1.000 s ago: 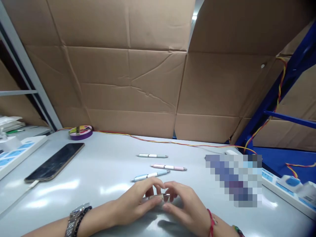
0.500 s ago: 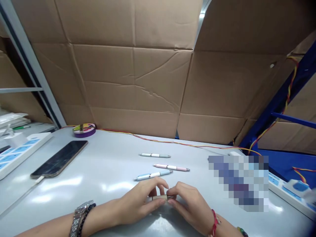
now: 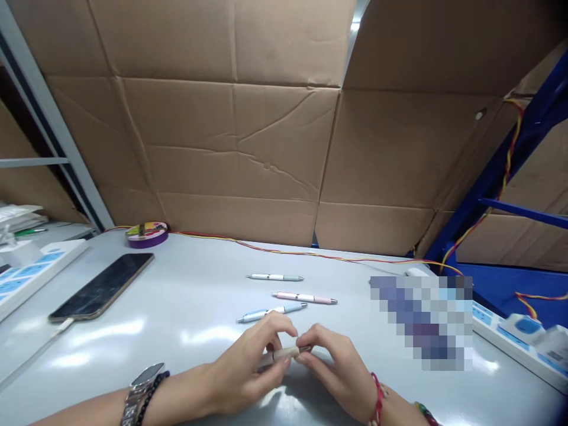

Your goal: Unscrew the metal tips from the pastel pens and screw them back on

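Observation:
Between my two hands, just above the table, is a cream-coloured pen (image 3: 286, 353). My left hand (image 3: 248, 367) is closed round its barrel, thumb below and fingers above. The thumb and forefinger of my right hand (image 3: 335, 367) pinch the pen's metal tip end. Behind my hands three pens lie on the table: a light blue and white pen (image 3: 271, 312) nearest, a pink and white pen (image 3: 304, 297) farther back, and a grey-green and white pen (image 3: 275, 277) farthest. My fingers partly cover the held pen.
A phone (image 3: 102, 287) on a charging cable lies to the left, beside a white power strip (image 3: 39, 272). A purple round tin (image 3: 147, 235) stands at the back left. Another power strip (image 3: 519, 340) is at the right, near a blurred-out patch. Cardboard (image 3: 239, 142) walls the back.
The pen tilts more between my hands, and its tip end has risen slightly. My right hand has shifted a little left and up. The whole view has moved slightly.

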The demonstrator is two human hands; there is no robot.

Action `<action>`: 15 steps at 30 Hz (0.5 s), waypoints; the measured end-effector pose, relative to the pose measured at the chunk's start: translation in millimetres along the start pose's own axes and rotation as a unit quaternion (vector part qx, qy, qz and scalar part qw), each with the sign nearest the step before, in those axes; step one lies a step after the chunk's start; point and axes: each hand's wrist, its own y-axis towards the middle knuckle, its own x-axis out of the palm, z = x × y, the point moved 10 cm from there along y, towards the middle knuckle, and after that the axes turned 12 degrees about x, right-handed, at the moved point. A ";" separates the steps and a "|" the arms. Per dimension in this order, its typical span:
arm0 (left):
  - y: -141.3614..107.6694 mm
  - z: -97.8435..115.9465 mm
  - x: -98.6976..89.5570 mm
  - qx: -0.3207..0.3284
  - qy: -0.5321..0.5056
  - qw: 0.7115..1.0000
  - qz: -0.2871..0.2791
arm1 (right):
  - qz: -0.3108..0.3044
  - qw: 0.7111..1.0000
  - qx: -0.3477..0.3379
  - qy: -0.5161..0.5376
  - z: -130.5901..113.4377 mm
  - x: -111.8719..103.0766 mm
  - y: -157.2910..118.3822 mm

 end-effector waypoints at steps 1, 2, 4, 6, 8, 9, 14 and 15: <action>1.3 3.0 0.4 0.008 -0.001 1.000 -0.006 | 0.003 0.999 0.021 0.027 3.6 -0.2 1.0; 2.2 4.7 1.2 0.011 -0.001 1.000 -0.015 | 0.002 0.997 0.043 0.060 7.7 0.0 1.9; 2.8 3.7 2.7 -0.003 -0.003 0.999 -0.034 | 0.004 0.987 0.086 0.135 17.6 -1.2 3.9; 1.2 -3.3 2.6 -0.033 -0.003 0.998 -0.046 | 0.024 0.970 0.126 0.206 29.8 -7.3 6.1; -0.7 -9.7 3.4 -0.047 0.004 0.997 -0.063 | 0.053 0.951 0.157 0.261 42.8 -15.4 8.4; -1.3 -10.7 5.6 -0.040 0.009 0.996 -0.081 | 0.062 0.941 0.172 0.285 49.4 -17.9 9.7; -5.7 5.4 29.5 0.079 0.016 0.975 -0.206 | 0.056 0.878 0.242 0.410 75.1 -9.8 12.9; -6.7 7.6 32.2 0.092 0.019 0.972 -0.215 | 0.054 0.867 0.252 0.426 77.0 -7.0 12.5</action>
